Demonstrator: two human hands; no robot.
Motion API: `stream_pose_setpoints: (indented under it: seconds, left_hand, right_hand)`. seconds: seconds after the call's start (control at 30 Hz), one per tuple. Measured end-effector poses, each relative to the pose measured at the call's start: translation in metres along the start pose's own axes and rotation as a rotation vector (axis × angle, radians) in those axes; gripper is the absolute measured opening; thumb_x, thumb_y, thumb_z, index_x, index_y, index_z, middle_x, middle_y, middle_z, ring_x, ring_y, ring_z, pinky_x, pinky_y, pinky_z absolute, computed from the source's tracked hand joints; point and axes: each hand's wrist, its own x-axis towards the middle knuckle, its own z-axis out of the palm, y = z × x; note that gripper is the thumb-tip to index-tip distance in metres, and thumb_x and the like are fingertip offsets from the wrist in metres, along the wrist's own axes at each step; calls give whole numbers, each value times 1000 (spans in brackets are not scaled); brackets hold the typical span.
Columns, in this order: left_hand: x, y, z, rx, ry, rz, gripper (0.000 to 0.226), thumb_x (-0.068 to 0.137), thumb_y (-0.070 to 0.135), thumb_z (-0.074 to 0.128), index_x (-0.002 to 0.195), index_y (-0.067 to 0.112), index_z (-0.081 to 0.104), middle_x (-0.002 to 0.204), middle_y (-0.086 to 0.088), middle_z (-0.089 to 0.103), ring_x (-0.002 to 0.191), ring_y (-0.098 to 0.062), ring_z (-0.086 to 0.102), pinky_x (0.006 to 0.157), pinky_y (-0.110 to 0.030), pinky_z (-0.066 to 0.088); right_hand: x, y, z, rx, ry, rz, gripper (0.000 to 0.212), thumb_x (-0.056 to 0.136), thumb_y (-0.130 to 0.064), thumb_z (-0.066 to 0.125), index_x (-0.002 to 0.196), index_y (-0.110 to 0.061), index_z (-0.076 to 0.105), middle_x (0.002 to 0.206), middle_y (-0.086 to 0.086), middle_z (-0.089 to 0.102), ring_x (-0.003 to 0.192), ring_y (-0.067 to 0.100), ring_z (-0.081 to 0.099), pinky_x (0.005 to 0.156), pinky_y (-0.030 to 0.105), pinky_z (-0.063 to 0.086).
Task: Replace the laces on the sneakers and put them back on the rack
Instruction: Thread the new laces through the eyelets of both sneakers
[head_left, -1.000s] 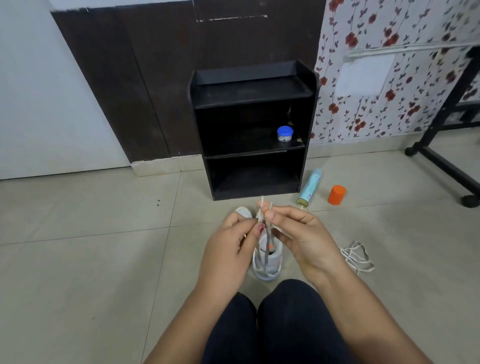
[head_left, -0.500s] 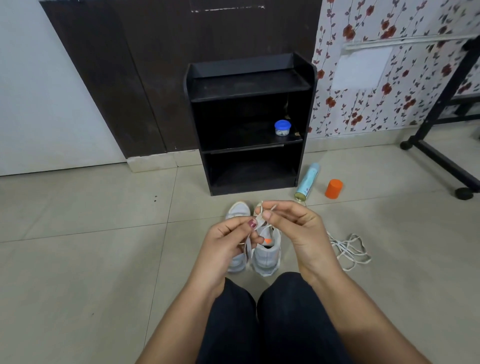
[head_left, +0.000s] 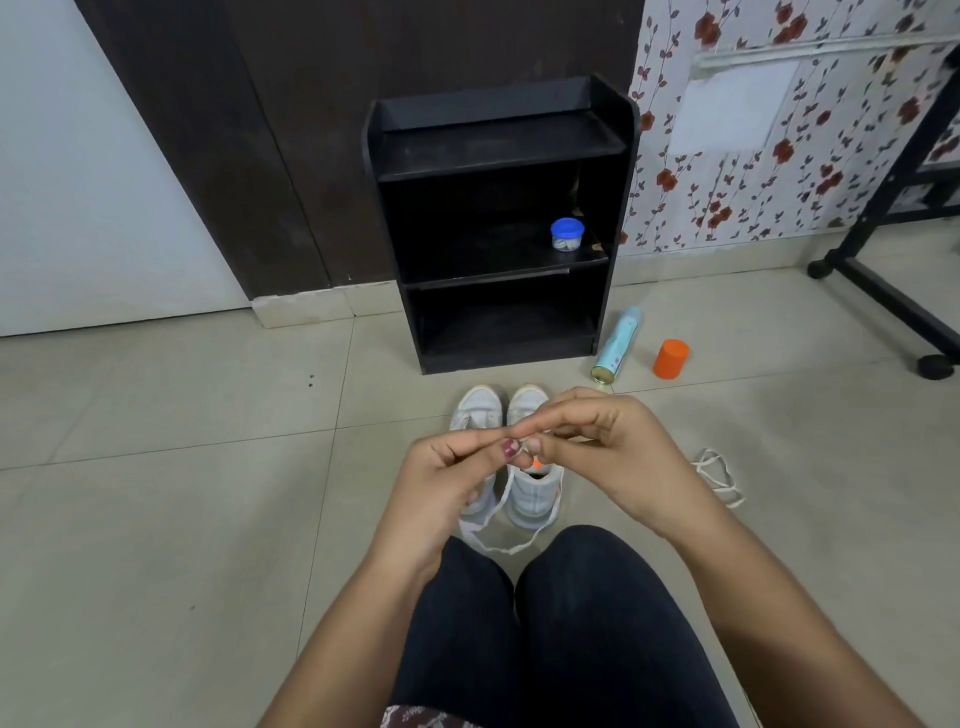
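The sneakers (head_left: 535, 493) are standing side by side on the floor, just on the near side of the rack (head_left: 498, 156), toes towards it. The left hand (head_left: 452, 467) and right hand (head_left: 613, 447) are each holding the lace (head_left: 491, 546) in a pinching grip above them, probably to even its ends. A spare lace (head_left: 719, 478) is lying to the right.

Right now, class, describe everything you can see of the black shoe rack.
The rack is small, black, seemingly laminated wood, standing upright on the tiled floor against the dark wall panel. It has a railed top shelf, a middle shelf and a bottom compartment. A blue-lidded jar sits on the middle shelf's right side.
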Motion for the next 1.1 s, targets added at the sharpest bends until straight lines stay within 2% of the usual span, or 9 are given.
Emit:
stream_pose_setpoints:
  seconds: [0.1,0.23,0.3,0.37,0.5,0.67,0.8,1.0,1.1]
  left_hand:
    - [0,-1,4,-13,14,50,20,85,-3,61,103,-2,70,59,9,67,45,7,50,52,-3,37]
    - [2,2,5,-2,48,37,12,84,3,64,90,1,74,66,6,69,60,4,58,60,-8,42]
    - [5,1,4,-23,81,-10,10,84,11,66,83,10,76,71,0,69,70,-6,60,65,-16,46]
    - [6,-1,4,-46,106,-35,11,85,11,65,81,11,75,71,-4,67,65,-13,56,64,-20,48]
    - [1,2,7,-67,90,-67,14,87,7,62,81,7,75,72,-9,70,49,-15,58,55,-21,51]
    - [0,2,4,-65,53,-90,17,86,8,63,75,11,75,71,-10,70,50,-14,60,58,-22,52]
    - [2,2,2,-78,65,-85,12,87,7,62,84,6,74,72,-11,71,57,-17,66,62,-21,53]
    - [3,-2,1,-110,60,-81,13,86,7,62,81,6,74,74,-12,69,52,-16,59,59,-23,52]
    - [3,-3,-1,-118,51,-90,11,84,10,64,81,5,74,72,-11,68,52,-15,57,60,-22,52]
  right_hand:
    - [-3,0,4,26,85,-19,21,78,-3,75,85,-23,77,86,4,71,82,12,69,77,23,55]
    - [-5,-2,10,68,175,-49,23,75,2,76,85,-18,76,85,0,73,80,11,69,76,21,54]
    - [-5,-3,10,134,168,-64,26,75,3,75,88,-19,75,91,2,74,82,13,70,77,21,54]
    - [-5,-1,13,166,191,-87,26,75,2,75,87,-21,75,89,2,74,82,13,70,77,21,54]
    - [-8,3,19,149,271,-109,28,75,2,76,89,-23,74,84,-2,74,82,11,71,78,24,55]
    - [-7,6,17,-12,246,-150,28,77,-6,77,99,-23,75,88,-5,71,86,11,67,80,25,54]
    - [-5,12,19,-62,234,-171,23,79,-15,75,100,-25,76,98,-10,69,103,10,61,88,19,47]
    - [-7,21,29,-154,255,-189,24,85,-26,67,107,-35,72,100,-13,66,108,12,53,92,21,43]
    - [-7,19,29,-45,225,-117,28,84,-20,71,109,-32,71,105,-8,66,110,10,56,94,19,44]
